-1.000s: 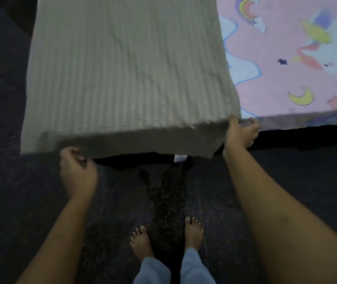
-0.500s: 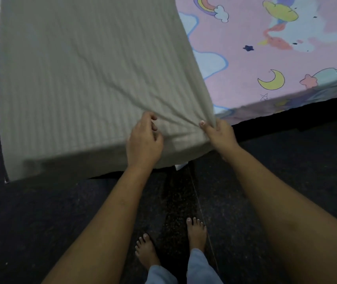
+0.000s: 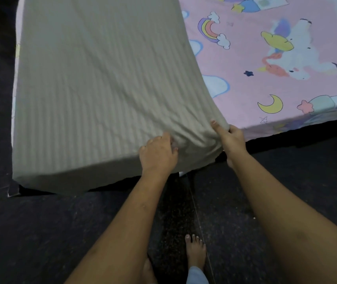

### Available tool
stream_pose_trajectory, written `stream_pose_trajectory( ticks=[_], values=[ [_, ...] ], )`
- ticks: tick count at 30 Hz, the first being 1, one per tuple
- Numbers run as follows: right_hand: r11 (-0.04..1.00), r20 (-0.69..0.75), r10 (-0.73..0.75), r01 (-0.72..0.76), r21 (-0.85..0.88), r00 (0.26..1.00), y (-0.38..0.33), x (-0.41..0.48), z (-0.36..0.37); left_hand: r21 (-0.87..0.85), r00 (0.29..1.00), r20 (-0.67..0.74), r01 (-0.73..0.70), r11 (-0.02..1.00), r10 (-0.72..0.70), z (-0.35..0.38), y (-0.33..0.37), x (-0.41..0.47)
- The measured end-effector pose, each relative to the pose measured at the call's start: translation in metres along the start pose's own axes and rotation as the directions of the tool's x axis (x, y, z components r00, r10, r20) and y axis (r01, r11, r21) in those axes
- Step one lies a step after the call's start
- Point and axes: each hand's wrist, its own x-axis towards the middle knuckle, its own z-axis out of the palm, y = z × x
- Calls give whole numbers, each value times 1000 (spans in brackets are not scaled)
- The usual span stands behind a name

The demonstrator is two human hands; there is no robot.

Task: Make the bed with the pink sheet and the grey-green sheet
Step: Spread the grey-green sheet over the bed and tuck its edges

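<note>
Spreading is your step: left hand [image 3: 158, 152] and right hand [image 3: 232, 140] each grip the grey sheet [image 3: 102, 78] near its near corner, atop the pink sheet [image 3: 255, 58]. Next, likely, pull it rightward evenly.

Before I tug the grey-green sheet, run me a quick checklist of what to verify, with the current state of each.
1. Grip of right hand on grey-green sheet corner: ok.
2. Grip of left hand on its near edge: ok.
3. Fabric smooth between hands: not ok, bunched.
4. The pink sheet flat where visible: ok.
5. Far edge alignment: cannot tell, out of frame.
6. The foot apart from hanging hem: ok.
</note>
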Motion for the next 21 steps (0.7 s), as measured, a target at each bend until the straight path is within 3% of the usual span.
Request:
stream_pose_trajectory(
  ticks=[5,7,10,14,21],
  values=[
    [944,-109,-128,87,-317,986,12,14,-16,-9,1000,29,-4,1000,4,0,2,4],
    [901,-182,-143,52,-431,973,21,14,-21,-39,997,82,0,999,3,-4,0,4],
    [916,-302,-85,-44,-398,949,22,11,-11,-108,991,113,76,991,-64,-15,-17,5],
    [920,-395,-65,-98,-380,916,13,7,-1,-164,990,11,143,976,-144,-29,-50,6],
    [830,-506,-105,-205,-519,856,9,2,6,-175,989,132,87,981,-64,-33,-46,8]
  ],
)
